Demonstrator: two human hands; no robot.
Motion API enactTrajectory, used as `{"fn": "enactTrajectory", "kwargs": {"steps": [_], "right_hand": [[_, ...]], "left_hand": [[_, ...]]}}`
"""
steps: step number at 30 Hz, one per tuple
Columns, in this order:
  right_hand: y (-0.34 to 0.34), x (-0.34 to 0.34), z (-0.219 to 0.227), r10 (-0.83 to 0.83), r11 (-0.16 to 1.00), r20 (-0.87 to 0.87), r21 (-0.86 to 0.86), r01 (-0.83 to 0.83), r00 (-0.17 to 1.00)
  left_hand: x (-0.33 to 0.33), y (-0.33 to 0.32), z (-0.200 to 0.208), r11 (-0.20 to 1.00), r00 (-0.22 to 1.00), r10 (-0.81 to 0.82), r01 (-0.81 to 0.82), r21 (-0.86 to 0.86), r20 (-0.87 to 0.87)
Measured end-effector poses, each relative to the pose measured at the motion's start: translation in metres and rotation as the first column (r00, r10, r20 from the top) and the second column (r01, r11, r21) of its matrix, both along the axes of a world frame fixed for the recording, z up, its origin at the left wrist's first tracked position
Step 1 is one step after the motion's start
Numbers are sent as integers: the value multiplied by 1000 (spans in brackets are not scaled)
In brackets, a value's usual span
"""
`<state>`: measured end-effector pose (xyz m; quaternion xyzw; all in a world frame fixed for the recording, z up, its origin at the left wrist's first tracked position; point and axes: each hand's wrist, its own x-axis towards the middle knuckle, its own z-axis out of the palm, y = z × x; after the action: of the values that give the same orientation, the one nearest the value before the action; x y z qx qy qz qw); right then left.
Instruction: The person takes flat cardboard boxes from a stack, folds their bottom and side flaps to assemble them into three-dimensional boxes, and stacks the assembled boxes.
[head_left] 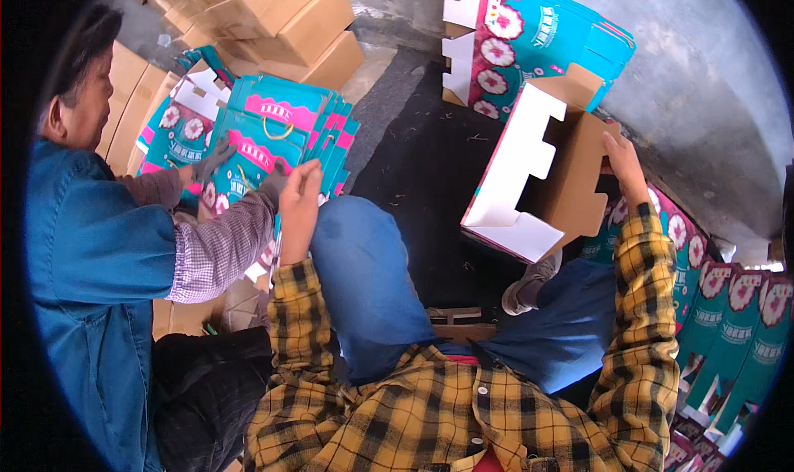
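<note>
My right hand grips the right edge of a half-opened cardboard box, thumb on its brown inner wall. The box is held tilted above the floor, its white notched flaps facing up and left. My left hand is raised over my left knee with its fingers curled together; what they hold, if anything, is hidden. Close beside it is the gloved hand of a co-worker. That person's hands are on teal and pink printed boxes with cord handles.
Brown cartons are piled at the back left. Flat teal printed boxes lean against the grey wall. More printed box pieces stand at the right. A dark mat covers the floor between them. The co-worker sits close on my left.
</note>
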<state>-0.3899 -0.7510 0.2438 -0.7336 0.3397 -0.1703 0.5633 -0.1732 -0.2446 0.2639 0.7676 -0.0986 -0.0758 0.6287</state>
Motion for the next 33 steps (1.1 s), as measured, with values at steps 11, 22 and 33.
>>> {"fn": "enactTrajectory", "kwargs": {"steps": [11,22,33], "right_hand": [[-13,-5,-6,21,1000,-65,14,-21,998],[-2,-2,10,6,1000,-63,15,-5,998],[-4,-5,15,-22,999,-120,-29,19,993]], "left_hand": [[-34,123,-163,761,829,455,-552,341,325],[23,293,-257,434,421,894,-731,527,-153],[55,288,-249,607,478,509,-789,-96,-716]]}}
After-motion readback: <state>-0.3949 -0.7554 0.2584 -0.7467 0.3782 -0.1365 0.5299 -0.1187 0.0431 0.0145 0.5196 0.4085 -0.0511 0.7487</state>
